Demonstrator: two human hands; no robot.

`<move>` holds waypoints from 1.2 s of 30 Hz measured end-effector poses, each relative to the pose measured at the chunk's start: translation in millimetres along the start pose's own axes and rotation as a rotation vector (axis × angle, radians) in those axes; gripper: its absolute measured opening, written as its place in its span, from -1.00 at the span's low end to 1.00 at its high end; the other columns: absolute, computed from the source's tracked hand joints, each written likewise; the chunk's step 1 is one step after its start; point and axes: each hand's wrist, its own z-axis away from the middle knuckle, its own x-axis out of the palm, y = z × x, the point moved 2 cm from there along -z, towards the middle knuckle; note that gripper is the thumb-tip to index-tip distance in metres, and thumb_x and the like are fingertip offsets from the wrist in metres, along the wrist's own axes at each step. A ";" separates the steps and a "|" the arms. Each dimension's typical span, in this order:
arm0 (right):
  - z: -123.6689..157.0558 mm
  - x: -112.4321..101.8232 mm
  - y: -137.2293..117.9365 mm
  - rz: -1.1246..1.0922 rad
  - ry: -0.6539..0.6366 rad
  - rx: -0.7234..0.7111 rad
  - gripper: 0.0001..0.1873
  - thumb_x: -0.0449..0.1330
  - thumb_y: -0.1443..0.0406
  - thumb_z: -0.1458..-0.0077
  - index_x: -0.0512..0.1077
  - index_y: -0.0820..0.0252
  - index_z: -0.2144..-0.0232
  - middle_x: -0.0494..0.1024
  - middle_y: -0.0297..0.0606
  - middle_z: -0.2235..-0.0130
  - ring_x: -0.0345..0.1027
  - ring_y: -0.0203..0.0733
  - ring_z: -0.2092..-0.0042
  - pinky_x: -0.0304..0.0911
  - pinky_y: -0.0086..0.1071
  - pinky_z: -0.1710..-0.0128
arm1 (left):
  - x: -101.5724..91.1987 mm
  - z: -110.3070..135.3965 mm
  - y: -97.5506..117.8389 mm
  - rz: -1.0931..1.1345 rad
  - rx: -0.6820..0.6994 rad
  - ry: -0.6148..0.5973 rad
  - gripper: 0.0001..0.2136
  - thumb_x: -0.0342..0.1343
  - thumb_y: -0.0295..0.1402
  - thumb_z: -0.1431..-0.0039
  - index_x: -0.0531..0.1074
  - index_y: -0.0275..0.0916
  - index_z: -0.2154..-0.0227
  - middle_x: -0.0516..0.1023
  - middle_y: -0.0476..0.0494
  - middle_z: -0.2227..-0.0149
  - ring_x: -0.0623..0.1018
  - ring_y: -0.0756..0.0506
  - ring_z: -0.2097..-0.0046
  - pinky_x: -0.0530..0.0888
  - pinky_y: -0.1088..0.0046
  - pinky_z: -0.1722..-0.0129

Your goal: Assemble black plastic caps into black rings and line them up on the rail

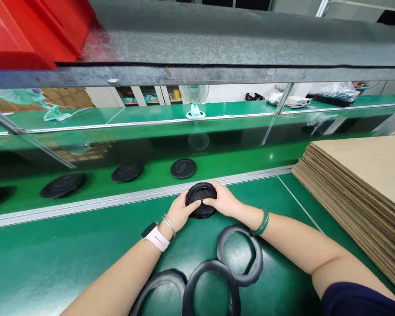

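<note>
Both of my hands hold a round black plastic disc (201, 196) on the green bench, close to the metal rail of the conveyor. My left hand (179, 213) grips its left side, fingers curled on the rim. On the disc's right side and top rests my right hand (223, 199), thumb pressing on its face. Three black rubber rings lie nearer to me: one (258, 263) under my right forearm, one (197, 281) in the middle, one (151, 287) to the left.
Several more black discs (183, 168) sit on the green conveyor belt (237, 160) beyond the rail. A stack of flat cardboard sheets (365, 193) fills the right side. A small white fan (194, 98) stands on the far shelf. A red bin (36, 30) sits upper left.
</note>
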 end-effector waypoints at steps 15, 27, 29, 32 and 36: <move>-19.7 -21.0 20.4 -0.637 -0.306 0.283 -0.53 0.46 0.16 0.21 0.51 0.22 0.22 0.59 -0.21 0.23 0.48 -0.02 0.19 0.39 -0.23 0.19 | 1.1 -1.4 -3.6 0.155 -0.013 -0.054 -0.52 0.14 0.00 -0.14 0.29 -0.25 0.05 0.65 -0.27 0.16 0.63 -0.27 0.09 0.48 0.07 0.00; -49.9 -101.3 67.1 0.518 0.149 -0.142 -0.55 0.36 0.31 -0.09 0.47 0.19 -0.05 0.36 -0.05 -0.21 0.01 0.18 -0.33 -0.33 0.24 -0.34 | 1.8 0.3 -0.5 0.244 -0.028 -0.180 -0.62 0.14 -0.02 -0.19 0.32 -0.21 0.13 0.68 -0.18 0.33 0.67 -0.22 0.21 0.46 0.09 -0.01; -46.8 -90.2 65.3 0.570 0.084 -0.191 -0.57 0.32 0.30 -0.16 0.46 0.21 -0.09 0.32 -0.04 -0.24 -0.02 0.14 -0.35 -0.34 0.23 -0.35 | 2.9 -0.5 -1.8 0.265 -0.040 -0.190 -0.62 0.16 -0.02 -0.17 0.33 -0.22 0.16 0.67 -0.19 0.32 0.67 -0.20 0.24 0.49 0.10 0.03; -40.3 -76.2 55.4 0.546 0.028 -0.332 -0.66 0.30 0.30 -0.19 0.51 0.15 -0.03 0.38 -0.11 -0.20 0.01 0.07 -0.34 -0.17 0.14 -0.36 | 3.5 -0.3 -1.2 0.277 -0.045 -0.207 -0.62 0.23 -0.03 -0.10 0.37 -0.24 0.23 0.66 -0.19 0.30 0.66 -0.20 0.28 0.54 0.13 0.11; -35.4 -71.9 44.2 0.433 0.021 -0.439 -0.81 0.29 0.28 -0.20 0.58 0.09 0.12 0.54 -0.18 0.01 0.22 0.03 -0.21 0.14 0.02 -0.26 | 4.0 11.4 16.7 0.126 0.139 -0.277 -0.76 0.20 -0.14 -0.16 0.54 -0.20 0.26 0.67 -0.19 0.20 0.64 -0.22 0.12 0.52 0.13 -0.01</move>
